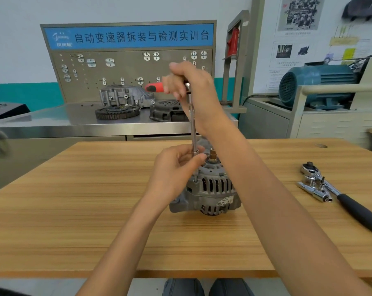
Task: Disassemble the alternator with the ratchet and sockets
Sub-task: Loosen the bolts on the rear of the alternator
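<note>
1. The table (74,210) is light wood with brown stripes, smooth and a bit shiny.
2. The alternator (210,189) is dull grey metal that looks rough.
3. The long bar (193,129) going down to it is shiny metal.
4. The ratchet handle (154,88) looks like red plastic.
5. The spare ratchet (338,193) is bright, glossy metal with a matt black grip.

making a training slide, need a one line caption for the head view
Right hand turns a red-handled ratchet on a long extension, steadied by the left hand, into the alternator.
</note>
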`<state>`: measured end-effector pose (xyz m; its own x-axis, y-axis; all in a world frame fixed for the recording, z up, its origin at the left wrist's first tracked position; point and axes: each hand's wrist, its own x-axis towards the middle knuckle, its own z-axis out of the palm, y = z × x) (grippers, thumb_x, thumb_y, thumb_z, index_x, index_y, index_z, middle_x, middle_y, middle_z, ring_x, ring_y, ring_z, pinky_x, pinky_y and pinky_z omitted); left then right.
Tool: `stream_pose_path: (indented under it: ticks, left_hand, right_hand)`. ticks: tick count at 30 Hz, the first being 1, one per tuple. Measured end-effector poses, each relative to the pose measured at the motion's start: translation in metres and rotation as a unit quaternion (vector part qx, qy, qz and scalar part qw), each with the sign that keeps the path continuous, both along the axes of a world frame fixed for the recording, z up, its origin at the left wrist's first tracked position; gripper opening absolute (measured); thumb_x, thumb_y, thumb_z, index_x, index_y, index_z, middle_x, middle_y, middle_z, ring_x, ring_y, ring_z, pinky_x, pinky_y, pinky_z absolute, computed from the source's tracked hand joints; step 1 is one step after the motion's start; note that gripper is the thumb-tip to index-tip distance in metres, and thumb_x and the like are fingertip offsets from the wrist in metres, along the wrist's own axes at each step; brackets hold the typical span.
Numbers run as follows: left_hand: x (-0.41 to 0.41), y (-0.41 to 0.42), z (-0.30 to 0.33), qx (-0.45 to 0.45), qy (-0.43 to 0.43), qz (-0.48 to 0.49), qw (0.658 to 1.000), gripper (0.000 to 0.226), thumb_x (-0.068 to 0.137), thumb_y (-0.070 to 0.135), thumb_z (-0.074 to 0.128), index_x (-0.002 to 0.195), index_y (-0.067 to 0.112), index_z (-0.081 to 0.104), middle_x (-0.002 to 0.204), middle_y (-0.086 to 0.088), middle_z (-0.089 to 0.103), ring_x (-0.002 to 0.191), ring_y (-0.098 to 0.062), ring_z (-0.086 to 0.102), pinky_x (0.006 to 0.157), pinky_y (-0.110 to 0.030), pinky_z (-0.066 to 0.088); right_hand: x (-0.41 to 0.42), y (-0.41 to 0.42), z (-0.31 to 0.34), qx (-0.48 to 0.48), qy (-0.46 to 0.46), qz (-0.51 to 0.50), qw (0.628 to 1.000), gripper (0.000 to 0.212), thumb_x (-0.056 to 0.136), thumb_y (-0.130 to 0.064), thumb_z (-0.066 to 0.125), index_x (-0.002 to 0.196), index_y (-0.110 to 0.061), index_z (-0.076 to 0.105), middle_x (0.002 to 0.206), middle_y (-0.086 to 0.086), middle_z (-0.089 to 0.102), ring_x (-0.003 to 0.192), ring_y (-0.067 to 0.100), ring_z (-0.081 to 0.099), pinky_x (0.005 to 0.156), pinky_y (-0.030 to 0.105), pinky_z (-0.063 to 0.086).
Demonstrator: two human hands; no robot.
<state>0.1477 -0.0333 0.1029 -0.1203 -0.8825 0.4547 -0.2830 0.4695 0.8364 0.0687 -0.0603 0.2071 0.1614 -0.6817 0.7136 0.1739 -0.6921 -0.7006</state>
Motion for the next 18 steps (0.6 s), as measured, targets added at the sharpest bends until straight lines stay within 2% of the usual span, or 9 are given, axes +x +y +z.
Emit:
stream_pose_path:
  ticks: [2,5,6,8,9,10,13,15,18]
  left_hand:
    - [0.001,0.0,0.001,0.003,0.011,-0.003,1.0,0.008,0.088,0.017,0.067,0.089,0.024,0.07,0.079,0.002,0.075,0.083,-0.008,0.071,0.078,-0.031,0.057]
    - [0.0,0.003,0.001,0.019,0.042,-0.007,0.999,0.01,0.085,0.012,0.068,0.082,0.02,0.073,0.07,-0.008,0.073,0.071,-0.011,0.067,0.077,-0.04,0.055]
    - [0.0,0.002,0.001,0.016,0.042,0.002,0.999,0.016,0.084,0.009,0.068,0.076,0.021,0.073,0.067,-0.013,0.07,0.068,-0.014,0.062,0.076,-0.043,0.055]
    - [0.0,0.001,0.0,0.014,0.035,0.023,0.999,0.034,0.08,0.003,0.065,0.056,0.025,0.067,0.058,-0.012,0.063,0.063,-0.018,0.054,0.067,-0.038,0.05]
    - [0.0,0.001,0.0,0.013,0.032,0.029,0.999,0.036,0.079,0.001,0.063,0.051,0.023,0.063,0.056,-0.012,0.059,0.061,-0.018,0.05,0.065,-0.036,0.045]
    - [0.0,0.001,0.001,0.012,0.032,0.028,0.999,0.033,0.079,0.001,0.063,0.052,0.02,0.061,0.057,-0.016,0.055,0.061,-0.019,0.047,0.065,-0.038,0.045]
    - [0.0,0.002,0.002,0.013,0.029,0.011,0.999,0.016,0.084,0.011,0.067,0.069,0.015,0.066,0.063,-0.017,0.055,0.065,-0.021,0.052,0.074,-0.047,0.054]
    - [0.0,0.004,0.001,0.017,0.03,-0.005,0.999,0.008,0.087,0.018,0.068,0.084,0.025,0.069,0.071,-0.002,0.069,0.073,-0.011,0.064,0.077,-0.032,0.055]
    - [-0.001,0.006,0.0,0.024,0.038,-0.002,0.999,0.011,0.087,0.017,0.067,0.09,0.028,0.069,0.085,0.001,0.075,0.088,-0.011,0.07,0.085,-0.033,0.056]
  right_hand:
    - [0.004,-0.001,0.0,0.012,-0.013,0.02,1.0,0.052,0.095,-0.004,0.041,0.045,-0.014,0.038,0.042,-0.004,0.04,0.056,0.017,0.045,0.08,0.023,0.044]
    - [0.013,-0.002,-0.008,-0.08,-0.014,-0.153,0.985,0.05,0.093,-0.004,0.048,0.046,-0.016,0.037,0.045,-0.002,0.033,0.052,0.016,0.038,0.063,0.022,0.038]
    - [0.016,-0.001,-0.013,-0.14,-0.002,-0.257,0.956,0.048,0.092,-0.006,0.05,0.048,-0.017,0.036,0.046,-0.005,0.032,0.051,0.014,0.035,0.062,0.023,0.035]
    - [0.02,-0.001,-0.021,-0.231,0.037,-0.468,0.852,0.041,0.09,-0.012,0.055,0.053,-0.018,0.038,0.05,-0.007,0.036,0.056,0.013,0.037,0.071,0.027,0.033]
    - [0.02,-0.001,-0.022,-0.242,0.05,-0.52,0.818,0.039,0.089,-0.014,0.055,0.054,-0.018,0.038,0.052,-0.006,0.038,0.059,0.014,0.037,0.075,0.029,0.032]
    - [0.02,0.0,-0.02,-0.237,0.061,-0.53,0.812,0.041,0.089,-0.016,0.055,0.054,-0.019,0.035,0.052,-0.007,0.038,0.06,0.015,0.037,0.076,0.029,0.032]
    - [0.015,-0.001,-0.009,-0.156,0.047,-0.371,0.914,0.053,0.089,-0.011,0.052,0.045,-0.024,0.026,0.041,-0.012,0.026,0.049,0.009,0.029,0.066,0.028,0.033]
    - [0.01,0.0,-0.004,-0.076,0.014,-0.237,0.968,0.054,0.09,-0.007,0.051,0.043,-0.021,0.028,0.041,-0.011,0.027,0.046,0.01,0.027,0.062,0.028,0.034]
    - [0.0,0.001,0.001,0.038,-0.035,-0.009,0.999,0.051,0.094,-0.007,0.043,0.044,-0.013,0.036,0.044,-0.002,0.038,0.053,0.014,0.042,0.077,0.041,0.042]
